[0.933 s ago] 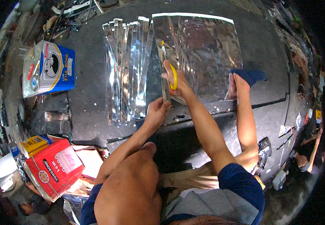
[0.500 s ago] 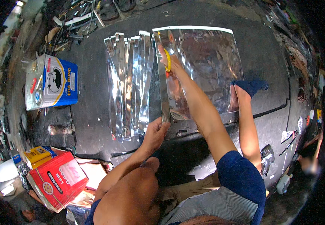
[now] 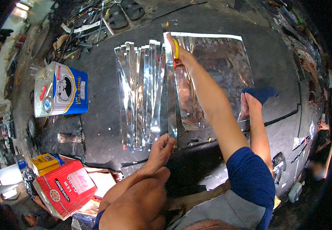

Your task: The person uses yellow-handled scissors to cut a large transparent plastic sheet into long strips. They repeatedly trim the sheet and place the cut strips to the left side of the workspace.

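My left hand (image 3: 161, 152) pinches the near end of a long, narrow silver strip (image 3: 172, 111) between thumb and fingers. At the far end of this strip, my right hand (image 3: 182, 57) grips scissors (image 3: 176, 49) with yellow and orange-red handles; their tips reach past the white far edge. To the right lies a shiny silver film sheet (image 3: 219, 80), parted from the strip by a gap at the near end. Whether the strip is fully separated at the far end is hidden by my hand. Several cut silver strips (image 3: 140, 96) lie fanned out on the left.
My foot in a dark blue sock (image 3: 260, 95) rests at the sheet's right near corner. A blue and white can (image 3: 68, 90) stands on the left, with a red box (image 3: 64, 189) nearer me. Metal scraps (image 3: 97, 27) lie far left. Another person (image 3: 319, 161) is at the right edge.
The scissors have moved away from me along the strip, past the sheet's far edge. The gap between strip and sheet is wider. My left hand still holds the near end; the whole view shifted slightly.
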Demonstrator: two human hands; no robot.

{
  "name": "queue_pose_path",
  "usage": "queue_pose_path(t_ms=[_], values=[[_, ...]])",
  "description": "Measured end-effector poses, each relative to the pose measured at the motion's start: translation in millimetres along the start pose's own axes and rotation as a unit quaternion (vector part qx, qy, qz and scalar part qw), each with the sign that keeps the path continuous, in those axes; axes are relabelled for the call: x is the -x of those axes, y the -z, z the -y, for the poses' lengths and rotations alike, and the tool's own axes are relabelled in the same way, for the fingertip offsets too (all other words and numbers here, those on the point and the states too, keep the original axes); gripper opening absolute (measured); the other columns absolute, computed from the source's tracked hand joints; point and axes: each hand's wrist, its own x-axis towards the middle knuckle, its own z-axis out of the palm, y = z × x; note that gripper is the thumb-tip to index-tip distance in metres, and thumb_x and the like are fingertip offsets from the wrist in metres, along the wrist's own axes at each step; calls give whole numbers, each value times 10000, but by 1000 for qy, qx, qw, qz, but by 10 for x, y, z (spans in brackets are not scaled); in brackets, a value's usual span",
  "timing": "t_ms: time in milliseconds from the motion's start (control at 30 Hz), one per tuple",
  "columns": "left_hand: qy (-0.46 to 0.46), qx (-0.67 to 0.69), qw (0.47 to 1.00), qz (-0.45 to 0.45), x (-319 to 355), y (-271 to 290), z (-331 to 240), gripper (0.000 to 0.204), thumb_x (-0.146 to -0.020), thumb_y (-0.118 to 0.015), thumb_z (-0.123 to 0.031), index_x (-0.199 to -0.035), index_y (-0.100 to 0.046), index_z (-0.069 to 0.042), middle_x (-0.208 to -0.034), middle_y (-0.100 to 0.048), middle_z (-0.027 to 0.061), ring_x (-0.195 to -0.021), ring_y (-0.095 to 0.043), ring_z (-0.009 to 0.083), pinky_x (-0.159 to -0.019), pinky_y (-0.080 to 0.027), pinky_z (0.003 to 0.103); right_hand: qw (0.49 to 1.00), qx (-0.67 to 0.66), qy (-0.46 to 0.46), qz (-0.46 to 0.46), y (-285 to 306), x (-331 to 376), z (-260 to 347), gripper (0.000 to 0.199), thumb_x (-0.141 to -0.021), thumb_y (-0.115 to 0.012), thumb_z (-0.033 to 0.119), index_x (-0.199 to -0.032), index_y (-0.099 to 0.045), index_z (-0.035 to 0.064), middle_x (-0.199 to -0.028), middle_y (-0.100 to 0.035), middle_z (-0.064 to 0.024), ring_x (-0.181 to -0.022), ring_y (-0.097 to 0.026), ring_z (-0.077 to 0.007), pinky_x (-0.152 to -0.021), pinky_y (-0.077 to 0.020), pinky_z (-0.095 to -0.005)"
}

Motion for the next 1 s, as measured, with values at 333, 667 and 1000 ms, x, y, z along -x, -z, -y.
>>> queue_pose_path(t_ms=[333, 667, 1000], values=[[-305, -499, 733, -348, -338, 511, 445, 304, -855, -600, -256, -994, -518, 1, -645, -559, 83, -635, -559, 238, -653, -459, 362, 992, -113, 11, -46, 272, 802, -205, 849, -703, -290, 883, -630, -518, 70, -487, -486, -49, -374, -502, -152, -353, -420, -299], [63, 14, 996, -63, -1281, -234, 1138, 143, -768, -664, -125, -768, -610, 8, -682, -643, 100, -522, -574, 160, -475, -471, 317, 975, -207, -73, 34, 157, 3404, -1410, 779, -819, -225, 790, -725, -511, 72, -560, -499, -35, -427, -508, -159, -409, -430, -279], [-19, -34, 996, -84, -1397, -249, 807, 99, -765, -601, 33, -837, -659, 0, -732, -636, 60, -605, -586, 139, -534, -468, 274, 940, -226, -228, 116, -363, 4673, -1929, 803, -744, -436, 794, -805, -556, 3, -576, -510, -53, -473, -549, -181, -460, -486, -313]])
